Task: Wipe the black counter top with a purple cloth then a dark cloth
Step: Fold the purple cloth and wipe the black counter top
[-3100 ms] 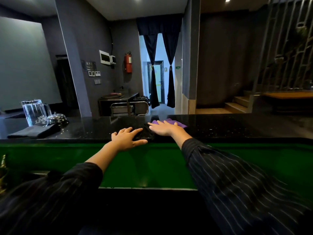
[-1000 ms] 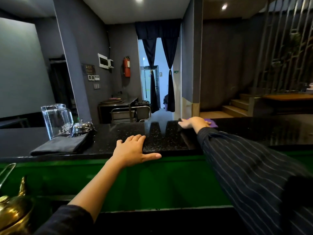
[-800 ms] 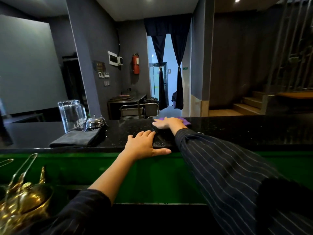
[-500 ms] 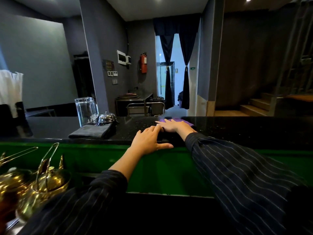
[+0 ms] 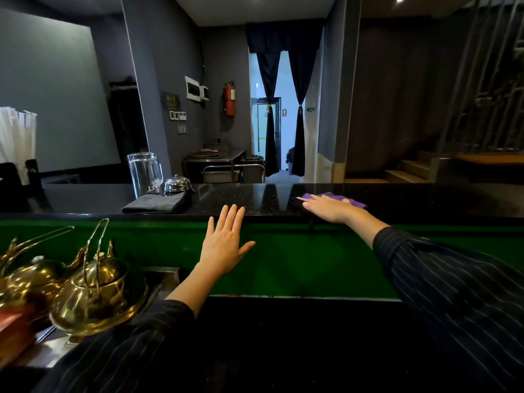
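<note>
Left obstacles: dark cloth (image 5: 154, 203), bell (image 5: 177, 184), jug (image 5: 144, 174)

**Our hands part along the counter**

Half a second ago our right hand (image 5: 329, 209) and the purple cloth (image 5: 355, 202) lie right beside our left hand (image 5: 224, 245). Now they sit further right on the black counter top (image 5: 255, 198), well apart from it. Our left hand is lower: only its fingertips reach the counter edge, and the palm lies over the green front (image 5: 312, 259). Two brass teapots (image 5: 93, 290) fill the lower left.

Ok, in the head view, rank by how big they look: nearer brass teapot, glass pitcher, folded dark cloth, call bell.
1. Nearer brass teapot, inflated by nearness to the camera.
2. Glass pitcher and folded dark cloth, about alike.
3. Call bell.
</note>
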Action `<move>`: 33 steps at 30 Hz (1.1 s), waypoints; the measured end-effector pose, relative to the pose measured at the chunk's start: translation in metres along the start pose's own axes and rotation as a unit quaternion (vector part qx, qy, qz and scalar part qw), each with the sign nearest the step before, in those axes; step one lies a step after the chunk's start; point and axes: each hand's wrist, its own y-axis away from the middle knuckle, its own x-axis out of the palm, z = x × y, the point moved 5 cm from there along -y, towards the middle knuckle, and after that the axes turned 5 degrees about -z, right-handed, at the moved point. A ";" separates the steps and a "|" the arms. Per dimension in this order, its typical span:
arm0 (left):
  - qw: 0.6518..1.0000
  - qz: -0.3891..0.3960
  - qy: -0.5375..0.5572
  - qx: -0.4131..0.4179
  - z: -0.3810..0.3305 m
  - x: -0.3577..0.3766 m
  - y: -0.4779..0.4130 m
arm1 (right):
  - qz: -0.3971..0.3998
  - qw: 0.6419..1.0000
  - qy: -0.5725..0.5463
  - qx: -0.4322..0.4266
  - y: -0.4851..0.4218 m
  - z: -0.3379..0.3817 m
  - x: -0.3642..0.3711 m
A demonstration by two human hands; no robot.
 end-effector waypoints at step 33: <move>0.995 0.050 -0.074 0.049 0.002 -0.002 0.010 | -0.108 0.993 0.037 0.013 -0.004 0.132 0.031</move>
